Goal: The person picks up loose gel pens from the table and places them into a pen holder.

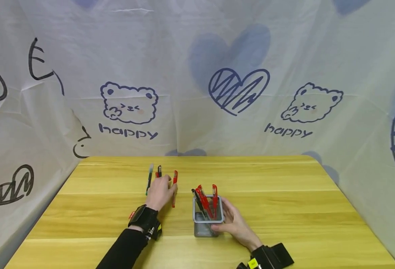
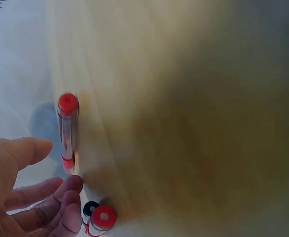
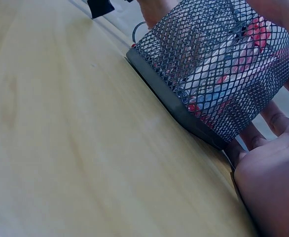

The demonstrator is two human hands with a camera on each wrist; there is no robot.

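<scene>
My left hand (image 1: pixel 160 192) reaches over the table just left of a red pen (image 1: pixel 175 177). In the left wrist view, thumb and loosely bent fingers stand apart, with the red pen (image 2: pixel 68 131) close beside the fingertips. Beyond this hand lie a black pen (image 1: pixel 159 170), another red pen (image 1: pixel 157 174) beside it, and a dark pen with a clear cap (image 1: pixel 150 178). My right hand (image 1: pixel 235 223) grips the mesh pen holder (image 1: pixel 202 228) from its right side, thumb across the front. Inside the holder stand red pens (image 1: pixel 215 198) and a black pen (image 1: pixel 198 201).
The pen holder stands on the wood-grain table (image 1: pixel 284 201), near its middle. A pale cloth (image 1: pixel 184 67) with drawn hearts and bears hangs behind the table and along its sides. Black bands (image 1: pixel 145 218) are strapped on both wrists.
</scene>
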